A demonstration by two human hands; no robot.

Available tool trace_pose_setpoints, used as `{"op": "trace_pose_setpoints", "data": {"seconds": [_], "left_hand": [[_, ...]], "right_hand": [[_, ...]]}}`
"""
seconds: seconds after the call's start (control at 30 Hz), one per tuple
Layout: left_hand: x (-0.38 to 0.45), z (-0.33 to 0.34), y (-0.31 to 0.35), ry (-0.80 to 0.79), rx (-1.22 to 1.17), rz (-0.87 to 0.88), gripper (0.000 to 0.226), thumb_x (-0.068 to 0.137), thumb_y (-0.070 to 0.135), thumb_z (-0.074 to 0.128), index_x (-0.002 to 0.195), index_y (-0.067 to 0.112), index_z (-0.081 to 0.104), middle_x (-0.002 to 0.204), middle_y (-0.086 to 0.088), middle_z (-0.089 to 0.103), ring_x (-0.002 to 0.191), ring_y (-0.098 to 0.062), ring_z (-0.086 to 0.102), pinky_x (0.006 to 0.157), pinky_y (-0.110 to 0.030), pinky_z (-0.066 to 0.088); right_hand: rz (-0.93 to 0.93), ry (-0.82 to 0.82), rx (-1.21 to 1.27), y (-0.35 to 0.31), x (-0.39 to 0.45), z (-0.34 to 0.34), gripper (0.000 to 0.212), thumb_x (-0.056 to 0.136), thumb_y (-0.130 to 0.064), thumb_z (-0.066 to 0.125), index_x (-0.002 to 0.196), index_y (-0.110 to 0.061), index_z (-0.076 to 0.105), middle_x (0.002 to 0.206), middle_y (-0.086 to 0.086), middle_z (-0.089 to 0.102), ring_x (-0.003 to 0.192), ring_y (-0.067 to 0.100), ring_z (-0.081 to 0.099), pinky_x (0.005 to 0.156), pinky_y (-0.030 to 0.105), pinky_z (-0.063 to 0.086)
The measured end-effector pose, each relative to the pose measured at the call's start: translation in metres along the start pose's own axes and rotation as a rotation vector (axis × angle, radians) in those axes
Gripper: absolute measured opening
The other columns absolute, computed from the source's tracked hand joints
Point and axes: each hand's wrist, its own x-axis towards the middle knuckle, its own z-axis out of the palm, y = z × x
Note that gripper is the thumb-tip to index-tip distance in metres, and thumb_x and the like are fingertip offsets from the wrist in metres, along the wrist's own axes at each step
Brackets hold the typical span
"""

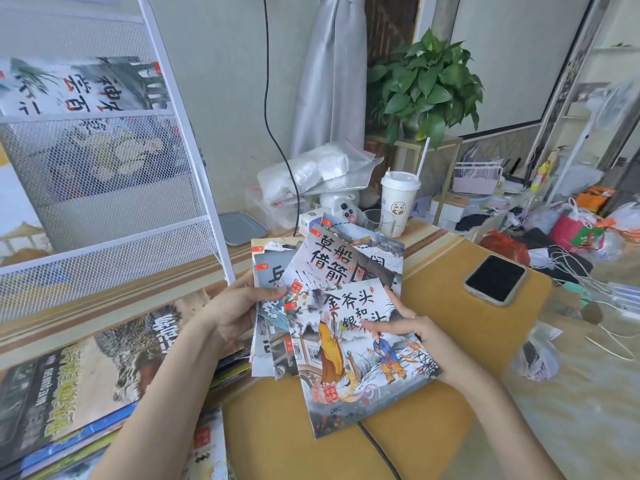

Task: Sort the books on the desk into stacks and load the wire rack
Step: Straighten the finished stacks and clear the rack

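Fanned books (332, 306) held over the desk (450, 323); rack (104, 188) at left, phone (495, 279) at right, cup (398, 202) behind, book stack (86, 386) lower left.

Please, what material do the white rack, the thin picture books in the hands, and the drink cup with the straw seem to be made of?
White rack: likely painted metal, from its thin tubes and fine mesh panels.
Picture books: paper with slightly glossy printed covers; they are thin and fan out between the left hand and right hand.
Drink cup: probably paper with a translucent plastic lid and a plastic straw.
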Motion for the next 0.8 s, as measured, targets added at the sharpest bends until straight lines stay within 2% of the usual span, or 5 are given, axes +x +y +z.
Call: {"op": "trace_pose_setpoints", "data": {"seconds": [0.17, 0.43, 0.5, 0.63, 0.8], "left_hand": [[0.000, 0.001, -0.002, 0.003, 0.013, 0.015, 0.040, 0.076, -0.009, 0.059, 0.113, 0.004, 0.057, 0.085, -0.009, 0.075, 0.070, -0.018, 0.072, 0.057, -0.028, 0.058], [0.001, 0.006, 0.000, 0.011, 0.211, 0.100, 0.068, 0.051, -0.014, 0.080, 0.112, 0.007, 0.058, 0.090, -0.006, 0.074, 0.083, -0.020, 0.069, 0.072, -0.025, 0.055], [0.002, 0.006, 0.001, 0.046, 0.211, 0.143, 0.073, 0.048, -0.013, 0.079, 0.114, 0.006, 0.055, 0.091, -0.009, 0.071, 0.085, -0.023, 0.067, 0.074, -0.029, 0.055], [0.002, 0.010, 0.002, 0.049, 0.138, 0.209, 0.084, 0.039, -0.001, 0.084, 0.116, 0.006, 0.052, 0.095, -0.013, 0.070, 0.087, -0.027, 0.067, 0.078, -0.036, 0.057], [-0.004, 0.025, 0.006, 0.013, 0.135, 0.287, 0.062, 0.055, -0.011, 0.073, 0.109, 0.012, 0.054, 0.093, -0.009, 0.071, 0.085, -0.026, 0.068, 0.081, -0.041, 0.056]], "right_hand": [[-0.143, 0.264, -0.237, -0.005, -0.023, 0.028, 0.049, 0.093, -0.040, 0.051, 0.135, -0.055, 0.030, 0.142, -0.036, 0.016, 0.134, 0.000, 0.025, 0.107, 0.020, 0.022], [-0.062, 0.427, -0.264, -0.014, -0.026, 0.048, 0.120, 0.072, 0.028, 0.038, 0.141, -0.057, -0.011, 0.150, -0.019, -0.034, 0.105, 0.005, 0.055, 0.061, 0.012, 0.042], [-0.199, 0.437, 0.031, -0.015, -0.026, 0.041, 0.112, 0.077, 0.029, 0.042, 0.144, -0.053, 0.006, 0.155, -0.020, -0.018, 0.140, -0.002, 0.022, 0.095, 0.011, 0.039], [-0.270, 0.528, 0.969, -0.017, -0.033, 0.013, 0.072, 0.093, 0.009, 0.031, 0.145, -0.041, 0.028, 0.142, -0.010, 0.042, 0.106, 0.011, 0.058, 0.077, 0.029, 0.049], [-0.233, 0.626, 0.694, -0.035, -0.014, 0.006, 0.059, 0.083, -0.032, 0.065, 0.138, -0.031, 0.041, 0.119, -0.012, 0.064, 0.094, 0.004, 0.063, 0.081, 0.028, 0.050]]}}
